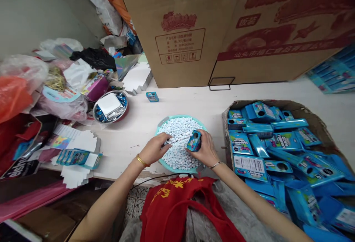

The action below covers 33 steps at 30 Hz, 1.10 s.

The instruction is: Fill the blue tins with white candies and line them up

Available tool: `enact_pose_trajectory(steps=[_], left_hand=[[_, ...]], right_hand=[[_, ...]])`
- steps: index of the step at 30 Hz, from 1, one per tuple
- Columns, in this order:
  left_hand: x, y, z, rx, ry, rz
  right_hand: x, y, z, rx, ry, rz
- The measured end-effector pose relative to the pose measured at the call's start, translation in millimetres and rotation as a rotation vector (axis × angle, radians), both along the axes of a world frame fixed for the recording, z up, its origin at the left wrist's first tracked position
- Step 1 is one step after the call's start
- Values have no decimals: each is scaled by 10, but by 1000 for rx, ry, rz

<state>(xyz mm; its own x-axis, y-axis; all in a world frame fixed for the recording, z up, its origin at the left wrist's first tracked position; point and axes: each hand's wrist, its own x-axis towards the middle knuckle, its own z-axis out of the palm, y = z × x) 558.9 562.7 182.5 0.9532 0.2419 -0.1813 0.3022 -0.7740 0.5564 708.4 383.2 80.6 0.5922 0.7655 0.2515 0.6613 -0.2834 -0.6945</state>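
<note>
A blue tin (193,141) is gripped by the right hand (202,149), its fingers wrapped around it, just above white candies (177,153) heaped in a teal basin (166,120). The left hand (152,148) is curled, with its fingertips pressed together on the heap; what is pinched cannot be told. The basin is set on a white table (133,157). At 10 o'clock from the basin, a scale (108,105) is seen in a steel bowl (124,112); at 11 o'clock, a small tin (152,96) is placed. At 3 o'clock, a carton (305,105) is filled with blue packs (283,141).
</note>
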Motion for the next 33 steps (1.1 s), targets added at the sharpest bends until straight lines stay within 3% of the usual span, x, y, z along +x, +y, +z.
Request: enact_pose_trajectory(steps=[5, 10, 13, 16, 18, 20, 22, 25, 29, 33], left_hand=[[249, -86, 448, 255, 284, -130], [507, -334, 796, 490, 460, -175], [581, -455, 942, 541, 471, -191], [510, -387, 952, 539, 440, -142], [352, -227, 820, 525, 418, -44], [114, -41, 558, 505, 437, 66], [-155, 91, 197, 462, 511, 129], [-443, 92, -383, 336, 565, 106], [-359, -128, -963, 197, 429, 176], [-61, -245, -1250, 32, 241, 224]], right_hand=[[-107, 124, 4, 45, -119, 70], [-196, 182, -21, 69, -136, 87], [-214, 188, -13, 92, -127, 88], [-167, 164, 12, 105, -64, 101], [-85, 136, 19, 106, 35, 90], [26, 111, 2, 85, 180, 46], [137, 103, -43, 30, 344, 5], [236, 132, -138, -59, 478, 7], [197, 202, -242, -115, 432, 23], [114, 236, -290, -120, 385, 35]])
